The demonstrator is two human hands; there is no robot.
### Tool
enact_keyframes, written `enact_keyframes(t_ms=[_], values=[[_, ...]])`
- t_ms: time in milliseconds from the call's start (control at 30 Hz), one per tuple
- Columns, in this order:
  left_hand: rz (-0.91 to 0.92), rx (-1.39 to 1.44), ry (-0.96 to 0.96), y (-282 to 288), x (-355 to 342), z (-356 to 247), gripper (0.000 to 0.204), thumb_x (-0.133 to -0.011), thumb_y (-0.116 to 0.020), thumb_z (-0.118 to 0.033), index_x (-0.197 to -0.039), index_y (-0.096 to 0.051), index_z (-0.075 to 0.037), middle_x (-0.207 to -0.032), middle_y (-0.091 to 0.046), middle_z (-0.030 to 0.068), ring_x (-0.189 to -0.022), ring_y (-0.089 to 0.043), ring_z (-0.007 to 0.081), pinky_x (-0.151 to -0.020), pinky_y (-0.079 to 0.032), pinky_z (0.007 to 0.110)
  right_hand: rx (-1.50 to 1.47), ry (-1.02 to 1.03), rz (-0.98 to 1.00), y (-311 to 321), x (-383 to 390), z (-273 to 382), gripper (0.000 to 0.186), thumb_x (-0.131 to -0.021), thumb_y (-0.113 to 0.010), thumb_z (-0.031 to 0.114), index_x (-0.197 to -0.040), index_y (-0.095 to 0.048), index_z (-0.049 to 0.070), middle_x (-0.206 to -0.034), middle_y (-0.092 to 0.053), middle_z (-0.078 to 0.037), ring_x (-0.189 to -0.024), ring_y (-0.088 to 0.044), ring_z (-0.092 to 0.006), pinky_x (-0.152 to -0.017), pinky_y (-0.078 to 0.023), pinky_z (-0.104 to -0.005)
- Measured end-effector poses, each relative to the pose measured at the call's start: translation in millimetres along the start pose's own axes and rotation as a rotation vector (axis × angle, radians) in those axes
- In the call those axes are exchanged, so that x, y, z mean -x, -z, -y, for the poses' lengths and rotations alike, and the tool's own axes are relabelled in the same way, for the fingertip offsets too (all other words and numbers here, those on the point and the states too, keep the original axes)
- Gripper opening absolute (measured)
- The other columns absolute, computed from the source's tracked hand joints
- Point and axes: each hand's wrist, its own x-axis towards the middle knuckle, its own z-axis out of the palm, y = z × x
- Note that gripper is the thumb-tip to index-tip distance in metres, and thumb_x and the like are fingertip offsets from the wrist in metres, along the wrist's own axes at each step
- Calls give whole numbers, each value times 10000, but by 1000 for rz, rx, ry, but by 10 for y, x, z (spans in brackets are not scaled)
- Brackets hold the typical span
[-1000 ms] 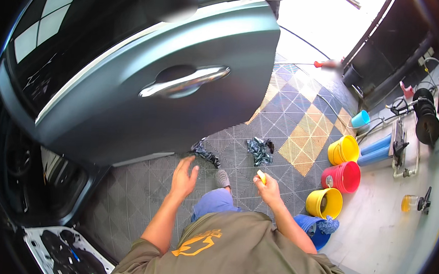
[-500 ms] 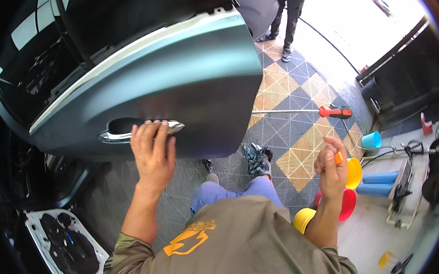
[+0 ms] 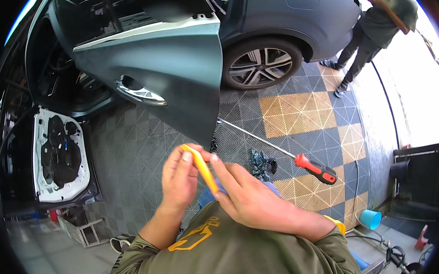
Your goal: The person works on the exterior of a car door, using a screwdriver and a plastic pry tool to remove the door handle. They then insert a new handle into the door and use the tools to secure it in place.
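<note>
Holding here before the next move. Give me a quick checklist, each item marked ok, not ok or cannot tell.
1. Slim orange tool held: ok. The left hand grips its upper end.
2. Right hand gripping firmly: cannot tell. Its fingers meet the tool's lower end, but how firmly is unclear.
3. Hands off the chrome door handle: ok.
4. Space past the edge of the car door free of tools: not ok. The red-and-black screwdriver juts out there.
5. Screwdriver tip seated: cannot tell. It is hidden at the door's edge.
6. Co-worker clear of the door: ok, beyond the wheel.
</note>
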Motion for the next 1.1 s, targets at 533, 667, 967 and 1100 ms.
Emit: enact_keyframes(t_ms=[533,667,967,1100], values=[[-123,-1846,-760,975,-1067,-502,482,-790,-642,-25,-1255,-522,-61,-1292,-528,129,-819,-676,317,-650,-564,375,-419,-742,-481,960,1136,-565,288,-954,-523,179,-1142,-571,-33,-751,-573,-53,-611,-578,-94,-505,-459,-241],[-79,-1980,-879,1254,-1104,-461,431,-830,-632,-64,-1244,-521,-18,-1268,-564,162,-846,-679,318,-665,-563,366,-258,-707,-509,990,1010,-552,206,-934,-553,125,-1088,-602,-4,-671,-555,-10,-581,-531,-72,-527,-426,-225],[123,-2086,-908,1348,-1193,-611,483,-764,-626,-27,-1234,-520,11,-1255,-567,189,-900,-669,310,-704,-555,363,-324,-346,-741,727,1184,-824,232,-946,-536,124,-1147,-564,13,-891,-566,-44,-796,-533,-112,-740,-453,-259],[134,-2087,-845,1358,-1188,-650,479,-781,-616,-25,-1246,-512,27,-1256,-558,212,-925,-660,332,-730,-550,379,-585,-332,-758,620,1255,-916,268,-970,-478,102,-1217,-488,-1,-1031,-543,-68,-850,-541,-118,-799,-473,-271]])
